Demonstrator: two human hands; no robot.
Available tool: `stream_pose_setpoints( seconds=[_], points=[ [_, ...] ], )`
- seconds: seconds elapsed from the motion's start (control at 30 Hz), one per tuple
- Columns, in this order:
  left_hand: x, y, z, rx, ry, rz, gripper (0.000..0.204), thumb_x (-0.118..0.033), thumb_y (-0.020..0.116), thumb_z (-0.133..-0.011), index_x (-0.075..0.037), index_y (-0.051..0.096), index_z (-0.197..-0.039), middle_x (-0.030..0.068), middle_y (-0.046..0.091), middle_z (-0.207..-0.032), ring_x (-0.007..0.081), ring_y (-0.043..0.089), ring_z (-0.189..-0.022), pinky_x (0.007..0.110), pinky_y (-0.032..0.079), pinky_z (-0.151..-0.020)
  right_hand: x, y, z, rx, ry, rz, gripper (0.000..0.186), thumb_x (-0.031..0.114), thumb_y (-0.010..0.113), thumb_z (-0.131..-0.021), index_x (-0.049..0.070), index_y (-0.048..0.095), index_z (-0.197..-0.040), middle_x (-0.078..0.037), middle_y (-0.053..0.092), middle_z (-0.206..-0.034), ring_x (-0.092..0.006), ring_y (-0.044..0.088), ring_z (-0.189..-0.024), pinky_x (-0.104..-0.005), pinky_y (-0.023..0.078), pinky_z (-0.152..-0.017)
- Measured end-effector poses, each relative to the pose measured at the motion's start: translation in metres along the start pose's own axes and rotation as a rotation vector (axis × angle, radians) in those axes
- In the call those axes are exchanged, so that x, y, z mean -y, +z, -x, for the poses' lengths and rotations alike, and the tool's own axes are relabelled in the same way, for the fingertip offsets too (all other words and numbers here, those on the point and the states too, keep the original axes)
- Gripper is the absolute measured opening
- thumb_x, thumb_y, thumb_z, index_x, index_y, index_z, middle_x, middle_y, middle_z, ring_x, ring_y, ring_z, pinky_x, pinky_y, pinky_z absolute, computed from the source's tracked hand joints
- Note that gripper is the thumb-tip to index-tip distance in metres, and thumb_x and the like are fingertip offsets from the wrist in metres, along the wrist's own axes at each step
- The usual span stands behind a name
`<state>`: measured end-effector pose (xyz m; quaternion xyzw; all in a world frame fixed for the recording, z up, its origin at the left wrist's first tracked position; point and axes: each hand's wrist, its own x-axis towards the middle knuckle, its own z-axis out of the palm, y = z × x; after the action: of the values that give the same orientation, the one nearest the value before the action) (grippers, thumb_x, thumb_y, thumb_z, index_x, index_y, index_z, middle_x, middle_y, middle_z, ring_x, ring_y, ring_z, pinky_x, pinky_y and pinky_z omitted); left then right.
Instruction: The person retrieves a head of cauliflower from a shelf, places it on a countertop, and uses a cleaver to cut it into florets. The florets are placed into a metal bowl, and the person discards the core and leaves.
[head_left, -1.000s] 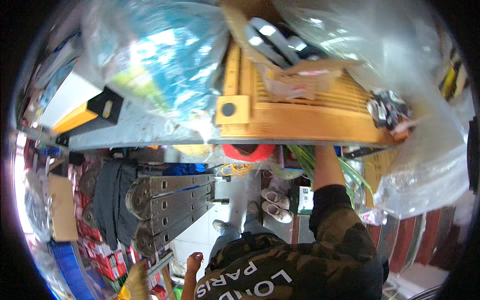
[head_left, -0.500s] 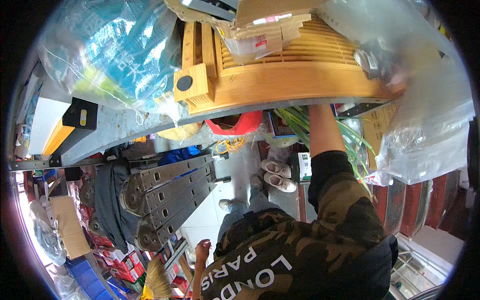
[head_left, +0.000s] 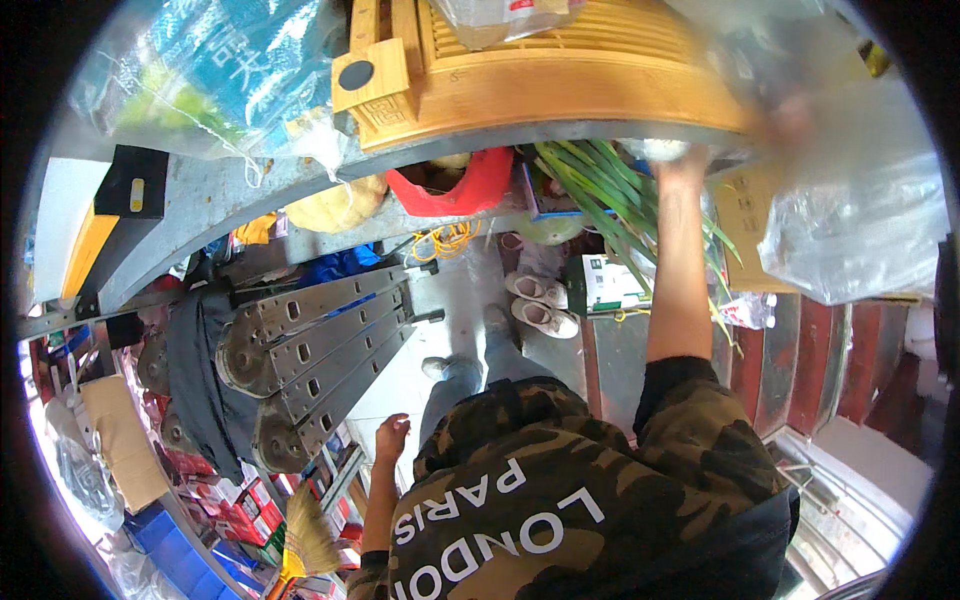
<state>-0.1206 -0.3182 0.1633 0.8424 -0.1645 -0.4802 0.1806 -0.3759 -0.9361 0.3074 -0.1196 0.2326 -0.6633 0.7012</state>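
Fingers of the right hand [head_left: 688,160] are mostly lost under the upper shelf [head_left: 215,200] in the head view, right up against some whitish thing [head_left: 657,149]; can't tell if they're actually gripping it. Just left of those fingers, a bunch of green onions [head_left: 600,185] fans out, leaves running down behind the forearm. Further left there's a red container [head_left: 455,192], then a pale yellow pumpkin [head_left: 340,208]. Slatted wooden tray [head_left: 560,95] sits above them, cardboard box [head_left: 742,225] to their right. Left hand [head_left: 393,437] hangs low, fingers loosely curled, too small to tell if anything's in there. Folding ladder [head_left: 340,350] is up and left of those fingers, straw broom [head_left: 312,530] down and left.
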Motion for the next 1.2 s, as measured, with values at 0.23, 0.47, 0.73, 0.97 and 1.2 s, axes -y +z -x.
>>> stream_pose_setpoints(
  seconds=[0.23, 0.47, 0.73, 0.97, 1.2],
  points=[
    [-0.080, -0.009, 0.006, 0.095, 0.373, -0.131, 0.022, -0.013, 0.061, -0.080, -0.008, 0.064, -0.101, 0.0098, 0.064, -0.081, 0.0182, 0.062, -0.072, 0.029, 0.049, -0.067, 0.026, -0.031, 0.083, -0.099, 0.089, 0.118, 0.039, 0.019, 0.051, -0.076, -0.001, 0.053, -0.109, -0.013, 0.060, -0.109, -0.0289, 0.058, -0.101, -0.0444, 0.047, -0.090],
    [-0.206, -0.030, 0.051, 0.221, 0.887, -0.046, 0.022, -0.006, 0.060, -0.080, -0.003, 0.063, -0.102, 0.0104, 0.063, -0.092, 0.0212, 0.060, -0.088, 0.031, 0.045, -0.081, 0.040, -0.039, 0.215, -0.123, 0.029, -0.022, 0.040, 0.019, 0.054, -0.079, -0.001, 0.049, -0.114, -0.013, 0.058, -0.111, -0.0250, 0.058, -0.101, -0.0403, 0.049, -0.087],
    [-0.241, -0.041, 0.088, 0.793, 0.691, 0.662, 0.072, -0.049, 0.052, -0.085, -0.007, 0.028, -0.138, 0.0111, 0.036, -0.138, 0.0247, 0.035, -0.127, 0.039, 0.027, -0.104, 0.011, -0.104, 0.451, -0.300, -0.311, 0.732, 0.046, 0.020, 0.061, -0.076, -0.002, 0.050, -0.114, -0.013, 0.059, -0.104, -0.0240, 0.060, -0.094, -0.0378, 0.053, -0.079],
    [-0.162, -0.042, 0.130, 1.199, 0.258, 0.346, 0.076, -0.065, 0.028, -0.088, -0.005, 0.036, -0.134, 0.0113, 0.045, -0.133, 0.0261, 0.046, -0.119, 0.039, 0.041, -0.096, -0.069, -0.069, 0.687, -0.279, -0.190, -0.173, 0.057, 0.011, 0.068, -0.069, -0.004, 0.046, -0.120, -0.016, 0.058, -0.108, -0.0239, 0.060, -0.096, -0.0367, 0.051, -0.084],
    [-0.084, -0.027, 0.160, 1.807, 0.206, 0.050, 0.082, -0.069, 0.030, -0.084, -0.007, 0.029, -0.138, 0.0140, 0.036, -0.139, 0.0317, 0.038, -0.124, 0.046, 0.035, -0.101, -0.102, -0.047, 0.859, -0.391, -0.415, -0.117, 0.073, 0.007, 0.067, -0.066, 0.000, 0.037, -0.131, -0.013, 0.051, -0.124, -0.0242, 0.049, -0.114, -0.0409, 0.039, -0.098]
  ],
)
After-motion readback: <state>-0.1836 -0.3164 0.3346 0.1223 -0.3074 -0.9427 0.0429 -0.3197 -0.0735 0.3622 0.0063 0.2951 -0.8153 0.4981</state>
